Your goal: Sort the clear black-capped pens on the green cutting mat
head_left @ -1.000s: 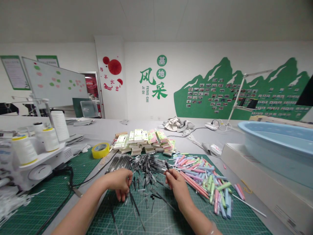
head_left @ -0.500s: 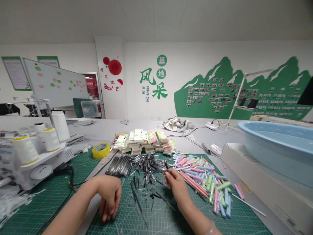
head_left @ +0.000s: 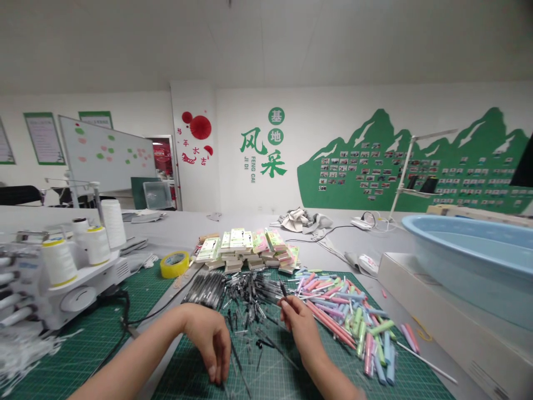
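My right hand (head_left: 303, 328) is closed, pinching a short black pen part (head_left: 283, 289) that points up and away from me. My left hand (head_left: 211, 345) hangs low over the green cutting mat (head_left: 270, 383), fingers drawn together and pointing down. A thin clear piece (head_left: 225, 390) shows at its fingertips; whether it is gripped is unclear. Between the hands lie several long dark pen pieces (head_left: 239, 364) and small black pieces (head_left: 263, 343). Beyond them is a heap of black pen parts (head_left: 252, 289), with clear, dark-tipped barrels (head_left: 207, 288) lined up on its left.
Pink, blue, green and purple tubes (head_left: 358, 311) are heaped on the right. Small boxes (head_left: 239, 239) are stacked behind the parts, beside a yellow tape roll (head_left: 174, 264). A sewing machine (head_left: 79, 300) stands left. A blue basin (head_left: 470, 250) rests on a white box (head_left: 433, 311) at right.
My left hand has moved right and slightly down, and its fingers are more drawn together. My right hand still holds the black pen part in nearly the same place. The view has tilted up slightly.
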The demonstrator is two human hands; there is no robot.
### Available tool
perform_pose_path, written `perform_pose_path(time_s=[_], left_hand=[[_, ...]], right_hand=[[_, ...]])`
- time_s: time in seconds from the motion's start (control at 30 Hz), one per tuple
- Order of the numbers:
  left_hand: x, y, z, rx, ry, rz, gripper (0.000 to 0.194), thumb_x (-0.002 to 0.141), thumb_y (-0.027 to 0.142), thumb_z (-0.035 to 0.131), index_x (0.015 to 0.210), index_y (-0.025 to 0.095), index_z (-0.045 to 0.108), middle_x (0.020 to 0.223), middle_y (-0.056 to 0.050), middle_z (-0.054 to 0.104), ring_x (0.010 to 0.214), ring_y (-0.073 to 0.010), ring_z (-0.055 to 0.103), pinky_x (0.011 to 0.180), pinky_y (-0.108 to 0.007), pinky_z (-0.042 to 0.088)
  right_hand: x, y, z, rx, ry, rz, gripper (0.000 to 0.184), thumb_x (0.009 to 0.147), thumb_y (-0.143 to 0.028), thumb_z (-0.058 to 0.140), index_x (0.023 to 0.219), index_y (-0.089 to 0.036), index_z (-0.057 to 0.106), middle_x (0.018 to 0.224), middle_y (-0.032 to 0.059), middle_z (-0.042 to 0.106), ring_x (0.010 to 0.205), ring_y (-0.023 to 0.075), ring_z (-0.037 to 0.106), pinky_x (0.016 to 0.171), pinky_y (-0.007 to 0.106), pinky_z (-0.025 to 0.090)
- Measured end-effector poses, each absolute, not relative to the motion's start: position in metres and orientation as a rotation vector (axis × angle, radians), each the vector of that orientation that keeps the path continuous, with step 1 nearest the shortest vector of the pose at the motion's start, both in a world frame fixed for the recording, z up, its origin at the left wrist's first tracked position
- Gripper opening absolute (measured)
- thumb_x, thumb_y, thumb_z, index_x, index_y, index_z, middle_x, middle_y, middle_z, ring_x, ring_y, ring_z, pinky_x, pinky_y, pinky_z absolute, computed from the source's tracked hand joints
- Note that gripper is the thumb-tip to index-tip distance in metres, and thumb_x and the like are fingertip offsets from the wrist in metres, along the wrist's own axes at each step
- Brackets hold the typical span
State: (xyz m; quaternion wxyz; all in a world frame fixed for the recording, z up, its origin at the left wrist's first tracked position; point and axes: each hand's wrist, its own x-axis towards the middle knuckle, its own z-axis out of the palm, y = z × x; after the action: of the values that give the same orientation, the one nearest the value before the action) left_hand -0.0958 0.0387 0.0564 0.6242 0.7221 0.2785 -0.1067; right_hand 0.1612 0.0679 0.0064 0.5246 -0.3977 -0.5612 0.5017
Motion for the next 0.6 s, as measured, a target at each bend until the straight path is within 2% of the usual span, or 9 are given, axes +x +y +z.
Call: perform_pose_path(time_s=[0.17,0.27,0.33,0.4,0.47,0.53,0.6], left_hand=[[-0.094,0.048,0.058,1.690,0.777,-0.043,0.033,0.069,0.030,0.069,0.099,0.017,0.068,0.093,-0.004,0.071,0.091,-0.0202,0.066,0.081,-0.028,0.052],[-0.100,0.058,0.064,1.726,0.959,-0.003,0.029,0.072,0.028,0.063,0.099,0.018,0.067,0.091,-0.004,0.071,0.083,-0.0201,0.067,0.068,-0.027,0.054],[-0.105,0.069,0.068,1.902,1.278,0.007,0.024,0.072,0.023,0.058,0.095,0.021,0.067,0.085,-0.001,0.071,0.074,-0.0182,0.067,0.061,-0.025,0.053],[-0.108,0.080,0.070,2.121,1.690,0.059,0.021,0.071,0.019,0.056,0.087,0.022,0.068,0.082,0.000,0.070,0.075,-0.0178,0.066,0.065,-0.025,0.051],[-0.109,0.089,0.066,2.234,1.993,0.131,0.020,0.071,0.015,0.053,0.083,0.021,0.068,0.088,-0.003,0.069,0.086,-0.0202,0.063,0.075,-0.028,0.048],[-0.108,0.095,0.059,2.253,2.123,0.177,0.022,0.072,0.013,0.050,0.085,0.020,0.067,0.097,-0.007,0.066,0.095,-0.0231,0.059,0.081,-0.032,0.045],[-0.106,0.098,0.051,2.268,2.206,0.188,0.023,0.074,0.012,0.047,0.086,0.019,0.066,0.098,-0.009,0.063,0.096,-0.0241,0.058,0.080,-0.033,0.045]], right_hand=[[0.161,0.068,0.006,-0.955,-1.351,1.204,0.026,0.076,-0.043,0.054,0.075,-0.017,0.057,0.054,-0.0037,0.050,0.045,0.0100,0.039,0.044,0.022,0.027],[0.161,0.068,0.005,-0.956,-1.359,1.196,0.026,0.077,-0.043,0.053,0.075,-0.018,0.056,0.054,-0.0041,0.050,0.045,0.0098,0.039,0.044,0.022,0.026],[0.162,0.069,0.005,-0.959,-1.366,1.196,0.025,0.077,-0.043,0.053,0.074,-0.018,0.056,0.054,-0.0043,0.049,0.045,0.0098,0.038,0.044,0.022,0.026],[0.162,0.069,0.004,-0.962,-1.377,1.197,0.025,0.076,-0.042,0.053,0.073,-0.018,0.056,0.054,-0.0043,0.049,0.045,0.0099,0.038,0.044,0.022,0.027],[0.161,0.070,0.004,-0.961,-1.384,1.197,0.024,0.077,-0.041,0.053,0.073,-0.018,0.055,0.054,-0.0044,0.049,0.045,0.0098,0.039,0.044,0.021,0.027],[0.161,0.070,0.003,-0.957,-1.384,1.200,0.024,0.077,-0.041,0.052,0.074,-0.017,0.055,0.054,-0.0046,0.048,0.045,0.0095,0.038,0.044,0.021,0.026],[0.160,0.071,0.002,-0.951,-1.380,1.202,0.025,0.078,-0.042,0.052,0.074,-0.017,0.055,0.054,-0.0047,0.048,0.045,0.0092,0.038,0.044,0.021,0.026]])
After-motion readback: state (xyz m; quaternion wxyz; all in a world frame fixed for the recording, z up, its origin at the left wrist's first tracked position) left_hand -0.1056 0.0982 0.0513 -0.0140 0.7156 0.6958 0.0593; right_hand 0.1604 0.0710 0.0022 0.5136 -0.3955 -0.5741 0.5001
